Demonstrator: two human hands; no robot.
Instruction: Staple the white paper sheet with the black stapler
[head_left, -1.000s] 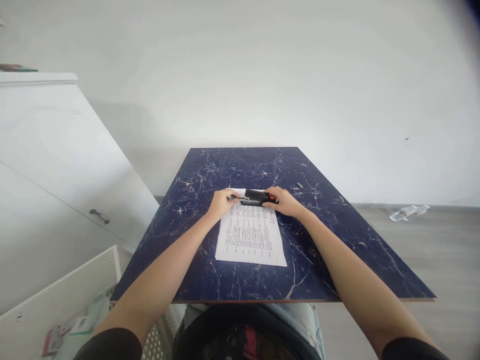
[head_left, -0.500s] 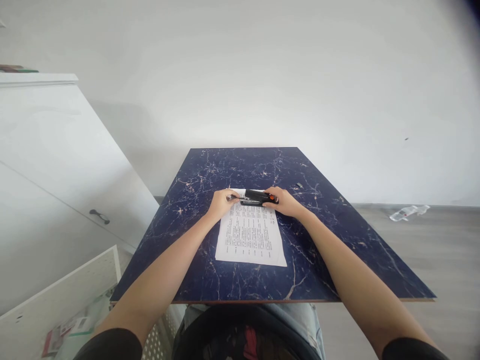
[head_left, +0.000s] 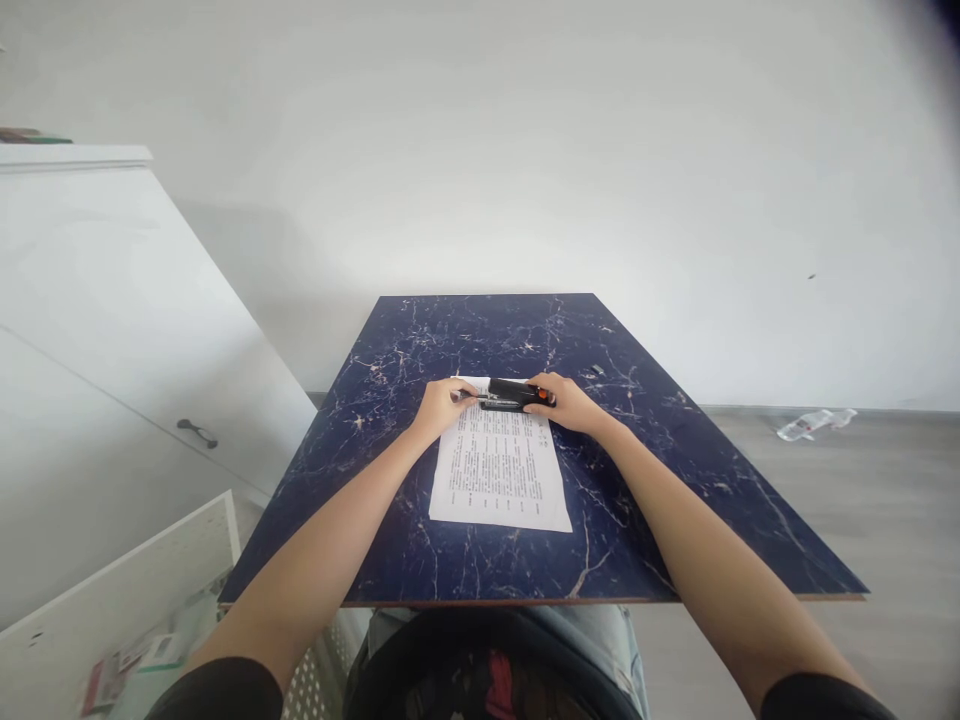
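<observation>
A black stapler point(head_left: 510, 392) with an orange spot near its back end lies sideways across the top of a printed paper sheet point(head_left: 499, 490). Its black upper arm is lifted, so the metal magazine shows beneath. My right hand point(head_left: 566, 400) is closed around the back end, thumb on the near side and fingers on the far side. At the front end, on the left, my left hand point(head_left: 444, 405) pinches with thumb and forefinger at the magazine's metal tip. Whatever small part lies between those fingertips is too small to make out.
The paper lies on a dark blue marbled table point(head_left: 420, 340). A small dark object point(head_left: 597, 370) rests beyond my right hand. To the left stand a white cabinet point(head_left: 82, 300) and an open drawer point(head_left: 127, 570) with things inside. A clear plastic item point(head_left: 814, 424) lies on the floor at right.
Almost nothing differs. Both hands keep their places on the stapler; the whole view has shifted very slightly.
</observation>
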